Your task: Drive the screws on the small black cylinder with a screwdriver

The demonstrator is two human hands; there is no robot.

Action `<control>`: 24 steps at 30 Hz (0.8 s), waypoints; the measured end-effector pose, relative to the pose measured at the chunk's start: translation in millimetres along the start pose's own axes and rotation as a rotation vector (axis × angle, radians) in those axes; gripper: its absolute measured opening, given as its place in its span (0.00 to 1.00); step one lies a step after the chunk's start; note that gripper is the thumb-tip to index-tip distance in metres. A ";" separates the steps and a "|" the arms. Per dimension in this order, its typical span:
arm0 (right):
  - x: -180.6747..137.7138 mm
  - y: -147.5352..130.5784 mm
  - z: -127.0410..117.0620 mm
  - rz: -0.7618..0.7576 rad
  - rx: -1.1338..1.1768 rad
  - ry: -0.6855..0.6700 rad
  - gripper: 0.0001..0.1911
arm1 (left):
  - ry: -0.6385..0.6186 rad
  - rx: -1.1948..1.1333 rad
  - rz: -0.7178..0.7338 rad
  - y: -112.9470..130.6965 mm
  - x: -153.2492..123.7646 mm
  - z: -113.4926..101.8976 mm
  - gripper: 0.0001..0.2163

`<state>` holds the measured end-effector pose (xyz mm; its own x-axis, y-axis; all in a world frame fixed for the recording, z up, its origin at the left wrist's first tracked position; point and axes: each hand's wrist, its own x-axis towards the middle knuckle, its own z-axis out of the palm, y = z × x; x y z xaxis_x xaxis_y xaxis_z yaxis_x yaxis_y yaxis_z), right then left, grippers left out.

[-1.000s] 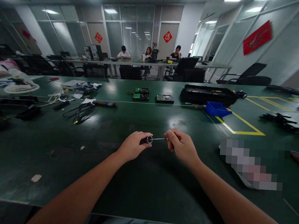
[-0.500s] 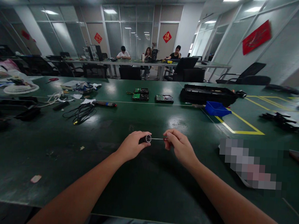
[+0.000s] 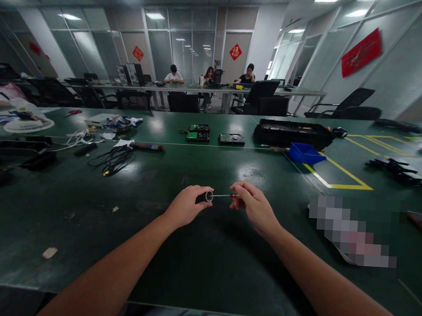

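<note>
In the head view, the cylinder (image 3: 205, 196) you are working on is short and dark, with a pale, round rim at the end turned toward you and to the right; the inside of that end looks dark, and its finer parts are too small to make out. It is held up in front of you, at the middle, above the green bench (image 3: 207, 272). Your left hand (image 3: 185, 206) grasps it, thumb below and fingers above, covering most of its body. Your right hand (image 3: 256, 206) pinches the red handle of a screwdriver (image 3: 221, 195), whose thin, bright shaft points left and meets the rim; you cannot tell how far the tip reaches inside. Beyond your hands lie the drive (image 3: 231, 139) and the green board (image 3: 198, 133), with the blue tray (image 3: 307, 154) farther right.

Compared with a second ago, both grips remain, and the cylinder sits only slightly more to the left. Your right fingers have shifted around the handle, the lower fingertips now nearer the cylinder. Half a second ago the shaft looked nearly level; now it slopes a little, its handle end higher.
</note>
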<state>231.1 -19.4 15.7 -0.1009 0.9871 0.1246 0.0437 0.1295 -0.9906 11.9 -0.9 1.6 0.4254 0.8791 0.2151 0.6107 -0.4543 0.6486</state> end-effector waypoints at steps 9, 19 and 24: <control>4.0 8.6 -1.0 0.011 0.194 0.063 0.17 | 0.043 -0.026 0.002 -1.0 -0.8 1.5 0.18; 13.4 8.7 -7.1 0.270 0.419 0.015 0.20 | -0.005 0.052 0.119 2.5 -0.4 -4.7 0.17; 12.1 6.5 -5.5 0.157 0.369 0.135 0.18 | -0.002 0.065 0.083 1.9 -0.4 -4.3 0.17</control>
<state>235.6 -6.0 11.1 0.0111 0.9988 -0.0472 -0.3132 -0.0413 -0.9488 9.9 -1.5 5.8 0.4777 0.8377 0.2648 0.6151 -0.5341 0.5800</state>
